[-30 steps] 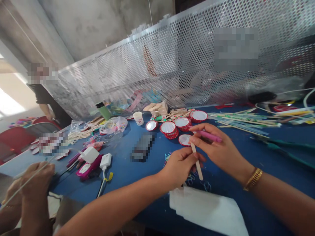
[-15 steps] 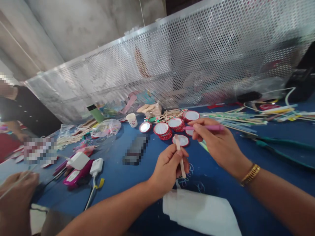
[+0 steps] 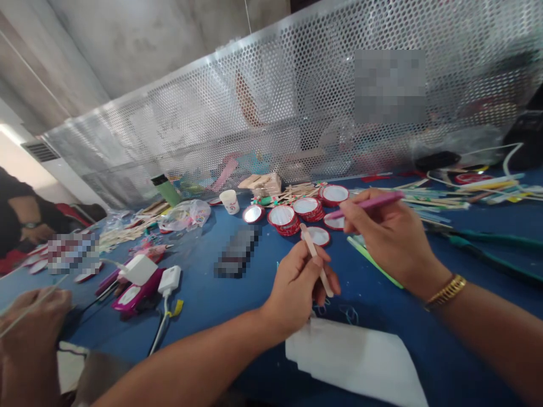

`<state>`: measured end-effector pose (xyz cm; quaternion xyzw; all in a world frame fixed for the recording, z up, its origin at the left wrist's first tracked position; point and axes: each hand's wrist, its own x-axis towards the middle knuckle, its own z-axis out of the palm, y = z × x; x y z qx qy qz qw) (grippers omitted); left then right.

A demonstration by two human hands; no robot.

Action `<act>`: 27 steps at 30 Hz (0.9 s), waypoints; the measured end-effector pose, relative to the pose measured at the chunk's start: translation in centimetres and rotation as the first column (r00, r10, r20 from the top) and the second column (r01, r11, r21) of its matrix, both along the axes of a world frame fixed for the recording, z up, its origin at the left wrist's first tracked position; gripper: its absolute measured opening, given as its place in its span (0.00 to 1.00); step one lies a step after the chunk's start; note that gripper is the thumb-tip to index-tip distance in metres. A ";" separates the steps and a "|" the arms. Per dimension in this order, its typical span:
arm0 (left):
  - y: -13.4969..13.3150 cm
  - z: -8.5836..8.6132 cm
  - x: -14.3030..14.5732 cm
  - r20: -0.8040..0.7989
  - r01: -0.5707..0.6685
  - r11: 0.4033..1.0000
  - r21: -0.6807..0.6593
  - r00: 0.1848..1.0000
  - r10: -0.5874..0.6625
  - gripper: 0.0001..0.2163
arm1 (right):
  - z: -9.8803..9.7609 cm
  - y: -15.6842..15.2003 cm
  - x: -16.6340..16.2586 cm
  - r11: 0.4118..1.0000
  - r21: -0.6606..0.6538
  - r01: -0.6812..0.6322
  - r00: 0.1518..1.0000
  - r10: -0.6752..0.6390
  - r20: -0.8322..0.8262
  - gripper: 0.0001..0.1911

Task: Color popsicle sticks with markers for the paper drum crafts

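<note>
My left hand (image 3: pixel 294 291) is closed around a wooden craft stick (image 3: pixel 310 244), which slants up out of the fingers. Off to the right, my right hand (image 3: pixel 392 246) grips a pink-purple pen (image 3: pixel 384 200), its narrow end pointing left. Pen and stick are apart. Just beyond my hands stand stacks of round red-rimmed pieces with pale tops (image 3: pixel 282 216), and a single flat one (image 3: pixel 316 236) lies behind the stick. White sheets (image 3: pixel 352 356) rest on the blue table below my left hand. A light-green strip (image 3: pixel 373 261) lies under my right hand.
A dark phone-like object (image 3: pixel 237 251), a paper cup (image 3: pixel 229 201) and a white charger (image 3: pixel 142 269) with cables are on the left. Teal-handled pliers (image 3: pixel 487 242) lie at right. A perforated metal screen (image 3: pixel 190 124) backs the table. Another person's hand (image 3: pixel 38 316) is at far left.
My right hand and the pen have shifted slightly right, and the pen now tilts more. My left hand still holds the stick, a little farther right. The person at far left has changed posture.
</note>
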<state>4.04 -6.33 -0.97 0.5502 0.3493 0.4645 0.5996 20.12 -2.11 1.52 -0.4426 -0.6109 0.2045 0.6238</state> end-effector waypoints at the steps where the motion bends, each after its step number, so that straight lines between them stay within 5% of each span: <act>1: 0.0 0.0 0.0 0.004 0.000 1.000 -0.005 1.000 0.000 0.15 | 0.1 -0.1 -0.1 1.000 -0.006 -0.023 0.999 0.023 -0.042 0.13; 5: 0.2 0.0 -0.3 0.003 -0.021 0.999 -0.031 1.000 0.021 0.15 | 0.7 -0.9 -0.7 0.992 -0.010 -0.126 0.972 0.121 -0.200 0.12; 10: 0.6 0.0 -0.5 -0.007 -0.021 0.999 -0.033 1.000 0.020 0.15 | 0.7 -1.6 -1.2 0.978 -0.022 -0.206 0.970 0.202 -0.137 0.07; 27: 0.7 0.0 -0.6 -0.062 -0.009 1.000 0.002 0.998 0.009 0.13 | 0.6 -1.5 -1.3 1.000 0.007 -0.010 0.999 0.009 0.034 0.09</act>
